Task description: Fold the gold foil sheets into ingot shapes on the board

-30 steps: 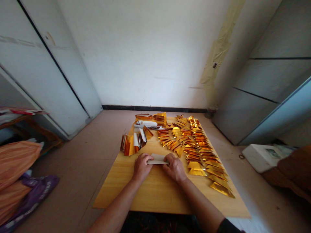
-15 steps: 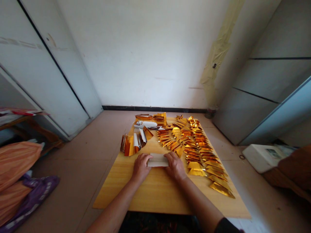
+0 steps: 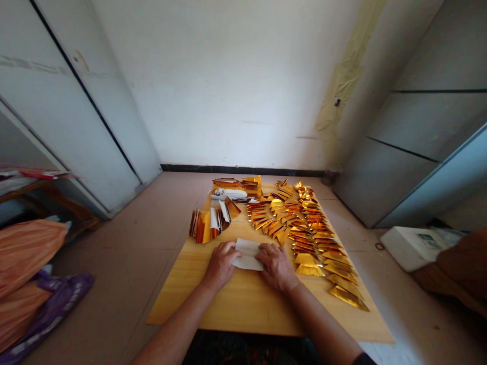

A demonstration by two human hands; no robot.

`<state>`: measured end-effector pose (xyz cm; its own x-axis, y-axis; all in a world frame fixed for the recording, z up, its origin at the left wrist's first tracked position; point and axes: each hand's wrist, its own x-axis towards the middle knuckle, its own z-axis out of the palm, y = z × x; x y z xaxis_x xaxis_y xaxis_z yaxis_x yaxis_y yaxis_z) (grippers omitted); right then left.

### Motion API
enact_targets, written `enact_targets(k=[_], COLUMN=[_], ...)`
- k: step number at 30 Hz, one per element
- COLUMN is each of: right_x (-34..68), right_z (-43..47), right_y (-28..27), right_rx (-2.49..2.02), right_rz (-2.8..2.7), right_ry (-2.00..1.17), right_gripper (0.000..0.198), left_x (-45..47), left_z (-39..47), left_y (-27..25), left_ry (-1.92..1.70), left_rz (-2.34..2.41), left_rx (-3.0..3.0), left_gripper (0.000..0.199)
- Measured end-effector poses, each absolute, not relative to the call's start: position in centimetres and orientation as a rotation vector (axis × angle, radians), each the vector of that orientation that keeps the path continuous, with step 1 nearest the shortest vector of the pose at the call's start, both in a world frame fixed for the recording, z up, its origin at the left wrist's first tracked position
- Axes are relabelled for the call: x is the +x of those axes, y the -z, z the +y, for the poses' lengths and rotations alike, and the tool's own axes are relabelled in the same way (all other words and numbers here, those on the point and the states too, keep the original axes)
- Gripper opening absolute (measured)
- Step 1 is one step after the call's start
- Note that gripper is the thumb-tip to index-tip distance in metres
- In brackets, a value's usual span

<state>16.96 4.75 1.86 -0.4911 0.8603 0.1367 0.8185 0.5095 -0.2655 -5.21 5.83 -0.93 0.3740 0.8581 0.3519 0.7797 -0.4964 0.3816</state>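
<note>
A pale sheet of paper with a crease across it lies on the wooden board in front of me. My left hand grips its left edge, fingers closed. At the right edge my right hand is closed on the same sheet. To the right stand rows of folded gold foil paper pieces, overlapping one another. Beyond my left hand, a loose stack of gold foil sheets bends upright, some showing white backs. The underside of the held sheet is hidden.
The wooden board has its near edge close to my body. More foil sheets and a white object lie at its far end. A white box stands on the right, orange and purple bags on the left.
The paper has spread taller, showing more of its pale face around the crease. Both hands have shifted slightly, the right one a little down and to the right.
</note>
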Motion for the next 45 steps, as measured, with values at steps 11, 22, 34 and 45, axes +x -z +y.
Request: enact_targets(k=[11,22,34,45], right_x=[17.8,15.6,14.3,13.2], right_z=[4.0,3.9,6.5,8.0], right_y=[-1.7,-1.9,-3.1,-3.0], right_rx=[-1.465,-1.460,-1.815,-1.815], right_rz=[-2.545,-2.623,-2.341,-2.267], right_ry=[0.060,-0.032,-0.146,-0.238], right_gripper=[0.028,0.017,0.037,0.022], left_x=[-6.2,-4.3,-3.0,-3.4], left_z=[5.6,5.1,5.9,5.7], left_y=[1.1,-2.2,0.0,0.0], left_ry=[-0.647,-0.459,-0.719,-0.702], left_rz=[1.415,1.621,1.666,1.671], left_rx=[2.567,2.580,2.564,2.502], left_gripper=[0.044,0.012,0.012,0.011])
